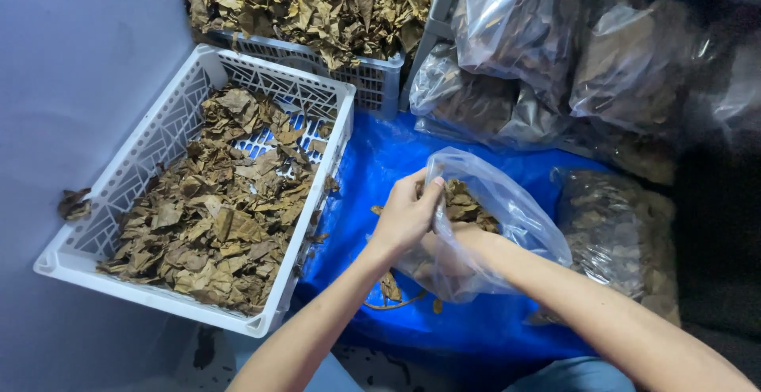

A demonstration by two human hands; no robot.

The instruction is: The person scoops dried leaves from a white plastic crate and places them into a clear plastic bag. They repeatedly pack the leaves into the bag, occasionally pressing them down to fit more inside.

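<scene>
A clear plastic bag (pixel 507 202) partly filled with dry brown leaves (pixel 468 206) sits on a blue plastic sheet (pixel 380 162). My left hand (pixel 408 211) pinches the bag's rim at its open mouth. My right hand (pixel 444 251) is pushed inside the bag, seen through the plastic, and whether it grips leaves cannot be told. To the left stands a tilted white plastic crate (pixel 170 118) holding a layer of dry brown leaves (pixel 214 217).
A second white crate (pixel 372 75) heaped with dry leaves stands at the back. Several filled clear bags (pixel 515 19) of leaves are stacked at the back right, one more bag (pixel 614 229) lies right of my hands. Loose leaves (pixel 390 287) lie on the sheet.
</scene>
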